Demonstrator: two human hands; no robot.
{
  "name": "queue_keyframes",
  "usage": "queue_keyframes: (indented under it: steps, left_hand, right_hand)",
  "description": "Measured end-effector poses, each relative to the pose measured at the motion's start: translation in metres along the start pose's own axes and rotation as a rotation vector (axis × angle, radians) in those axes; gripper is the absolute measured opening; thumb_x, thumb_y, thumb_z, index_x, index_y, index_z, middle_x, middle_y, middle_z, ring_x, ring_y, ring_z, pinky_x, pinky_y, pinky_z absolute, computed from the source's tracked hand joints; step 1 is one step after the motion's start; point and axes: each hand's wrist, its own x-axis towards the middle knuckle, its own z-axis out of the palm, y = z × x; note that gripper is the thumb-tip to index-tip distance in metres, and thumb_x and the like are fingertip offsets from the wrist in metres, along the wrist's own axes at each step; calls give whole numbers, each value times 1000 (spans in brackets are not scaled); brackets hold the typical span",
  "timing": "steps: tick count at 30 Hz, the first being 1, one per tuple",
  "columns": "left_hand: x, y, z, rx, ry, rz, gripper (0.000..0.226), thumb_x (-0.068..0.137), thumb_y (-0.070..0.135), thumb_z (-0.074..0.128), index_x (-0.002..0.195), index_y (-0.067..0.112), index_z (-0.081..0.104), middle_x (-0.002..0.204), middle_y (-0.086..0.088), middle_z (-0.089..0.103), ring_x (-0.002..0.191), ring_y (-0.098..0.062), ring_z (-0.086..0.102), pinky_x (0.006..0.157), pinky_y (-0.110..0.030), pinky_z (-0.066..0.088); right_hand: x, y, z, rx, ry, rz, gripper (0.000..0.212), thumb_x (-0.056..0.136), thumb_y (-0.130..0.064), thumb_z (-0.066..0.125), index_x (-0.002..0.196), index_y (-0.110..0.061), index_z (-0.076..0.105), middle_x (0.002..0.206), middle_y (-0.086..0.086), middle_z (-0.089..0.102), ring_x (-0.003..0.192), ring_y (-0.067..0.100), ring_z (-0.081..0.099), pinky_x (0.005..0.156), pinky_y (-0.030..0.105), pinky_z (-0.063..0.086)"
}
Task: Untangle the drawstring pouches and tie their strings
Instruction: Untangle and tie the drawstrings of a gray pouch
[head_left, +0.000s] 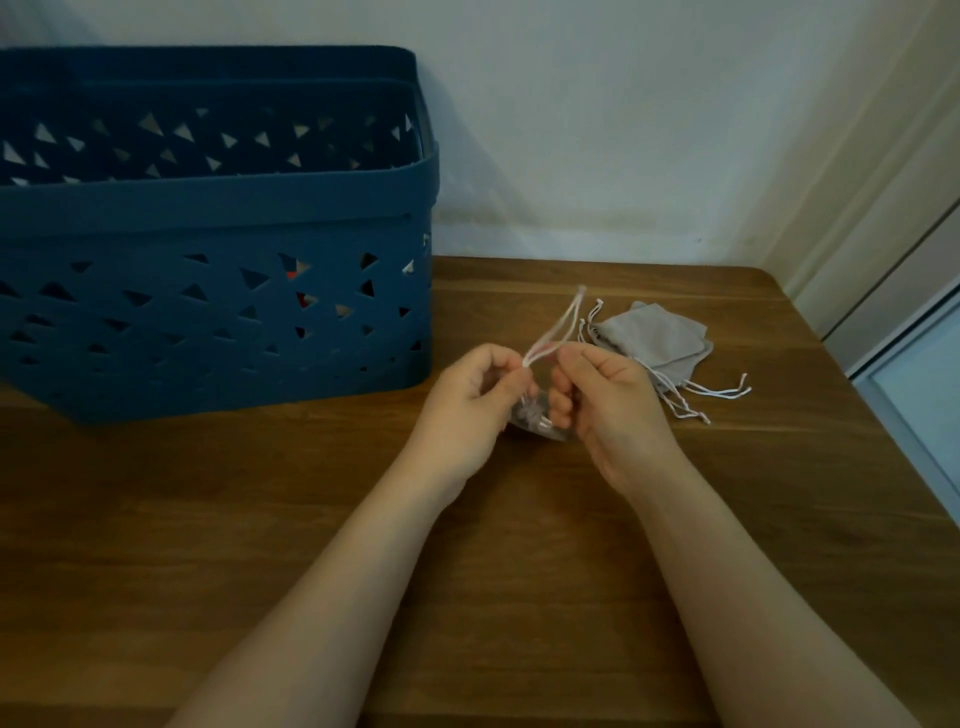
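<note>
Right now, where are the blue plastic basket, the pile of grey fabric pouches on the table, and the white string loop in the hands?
Blue plastic basket (218, 322): head view, front wall.
Pile of grey fabric pouches (655, 335): head view, top pouch's cloth.
White string loop (556, 327): head view, mid-loop.

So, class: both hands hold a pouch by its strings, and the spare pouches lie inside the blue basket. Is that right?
Not quite. The head view shows the spare pouches lying on the table, right of the basket. Both the left hand and right hand do hold the pouch by its strings.
</note>
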Motion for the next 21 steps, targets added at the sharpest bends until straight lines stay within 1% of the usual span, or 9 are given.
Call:
queue_keyframes:
  steps: [3,5,6,8,10,11,13,16,21]
  left_hand:
    - [-1,4,-1,-495,-67,-229,13,96,19,48,96,16,60,73,5,64,54,-5,46,48,-18,36]
    - [-2,5,-2,-583,-109,-297,13,97,22,47,93,16,57,71,2,61,52,-6,43,44,-16,32]
    - [-2,5,-1,-507,-107,-301,14,97,25,47,90,18,57,68,4,58,51,-6,42,44,-17,31]
    - [-1,3,2,-225,-69,-252,17,97,29,47,85,22,57,67,7,54,52,-5,43,48,-18,34]
    - [0,1,5,20,-15,-173,18,96,31,49,83,24,58,73,9,56,59,-4,47,54,-20,36]
    - [1,-2,6,100,0,-132,18,96,31,49,82,25,58,77,9,58,62,-4,50,56,-20,37]
    - [0,-3,6,227,-4,-43,17,96,30,49,81,26,57,80,10,58,68,-2,52,58,-16,37]
    - [-1,-5,6,426,-73,106,19,97,24,47,80,33,51,77,10,57,66,0,53,56,-9,38]
    - [1,-11,11,524,-151,183,10,94,18,45,97,18,54,86,4,58,75,-7,55,62,-18,42]
  right_hand:
    - [4,3,-3,99,81,57,27,96,-6,40,109,-9,64,63,-1,48,52,9,45,49,20,40]
    - [6,4,-5,138,109,51,30,96,-1,37,109,-9,63,64,0,50,53,10,48,50,21,43]
    - [6,5,-6,145,112,25,30,96,-1,36,107,-10,63,65,0,52,55,11,51,52,23,46]
    - [5,3,-7,101,112,-70,29,96,-1,38,102,-14,64,67,-1,57,63,12,58,62,25,52]
    - [3,2,-6,-48,112,-187,30,95,-1,42,97,-20,65,73,-6,65,76,10,63,75,24,53]
    - [2,2,-5,-140,114,-235,31,94,-1,44,96,-24,66,77,-10,68,83,6,64,79,20,51]
    - [-1,1,-2,-275,94,-304,33,93,-3,48,97,-30,65,87,-16,71,93,-2,64,82,11,48]
    - [-2,2,2,-373,10,-369,33,93,-4,49,103,-32,63,94,-19,70,99,-4,62,88,11,46]
    - [-1,8,8,-349,-88,-394,33,91,2,51,103,-26,65,96,-13,70,98,1,64,83,14,47]
